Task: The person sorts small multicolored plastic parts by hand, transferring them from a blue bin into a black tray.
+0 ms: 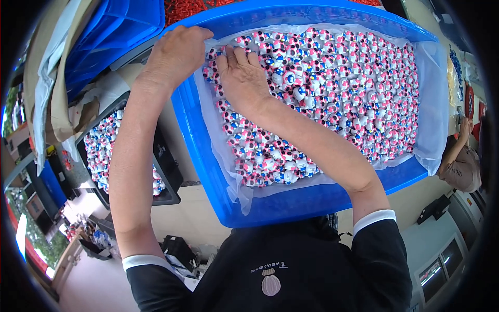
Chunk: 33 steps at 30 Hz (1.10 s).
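Rows of small toy figurines [358, 99], white with pink, blue and black parts, fill a blue plastic bin [200, 171] in front of me. A thin whitish plastic liner [429, 104] lies between them and the bin's walls. At the bin's far left corner, my left hand [179, 52] is closed over the rim; what its fingers grip is hidden beneath them. Inside the same corner, my right hand [241, 80] rests on the figurines, its bent fingers a little apart and their tips among the toys. No figurine shows lifted in either hand.
Left of the bin, a black crate [169, 195] holds more such figurines, partly behind my left forearm. A blue crate [114, 41] stands at the far left, with red pieces [189, 8] beyond the bin. Another person's arm [457, 143] shows at the right.
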Tool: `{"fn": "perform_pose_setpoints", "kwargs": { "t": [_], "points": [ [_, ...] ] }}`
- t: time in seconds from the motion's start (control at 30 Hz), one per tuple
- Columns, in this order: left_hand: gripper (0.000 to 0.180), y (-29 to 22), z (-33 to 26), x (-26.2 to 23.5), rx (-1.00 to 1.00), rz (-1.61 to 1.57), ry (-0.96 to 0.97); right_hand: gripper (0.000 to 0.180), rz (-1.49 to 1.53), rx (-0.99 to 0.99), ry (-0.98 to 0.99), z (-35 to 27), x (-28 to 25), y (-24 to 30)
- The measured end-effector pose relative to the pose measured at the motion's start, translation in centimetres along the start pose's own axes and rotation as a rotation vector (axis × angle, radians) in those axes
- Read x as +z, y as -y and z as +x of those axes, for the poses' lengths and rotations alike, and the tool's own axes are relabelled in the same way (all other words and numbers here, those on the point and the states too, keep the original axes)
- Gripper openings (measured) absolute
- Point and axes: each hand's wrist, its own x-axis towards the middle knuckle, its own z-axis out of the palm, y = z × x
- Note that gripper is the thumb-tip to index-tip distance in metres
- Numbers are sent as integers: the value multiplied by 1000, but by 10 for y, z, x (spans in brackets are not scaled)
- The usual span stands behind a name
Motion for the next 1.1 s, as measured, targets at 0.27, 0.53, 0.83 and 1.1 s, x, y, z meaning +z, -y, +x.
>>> {"fn": "perform_pose_setpoints", "kwargs": {
  "t": [0.27, 0.53, 0.83, 1.1],
  "points": [
    [27, -2, 1, -1, -17, -22, -8, 23, -26, 117, 11, 2, -9, -14],
    [28, -1, 2, 2, -19, 4, -11, 26, -101, 202, 23, 3, -20, -27],
    [28, -2, 2, 0, -50, -5, 11, 27, -124, 292, 72, 2, -29, -41],
    [29, -9, 5, -4, -73, -14, 35, 31, -149, 315, 68, -5, -28, -55]
  ]
}}
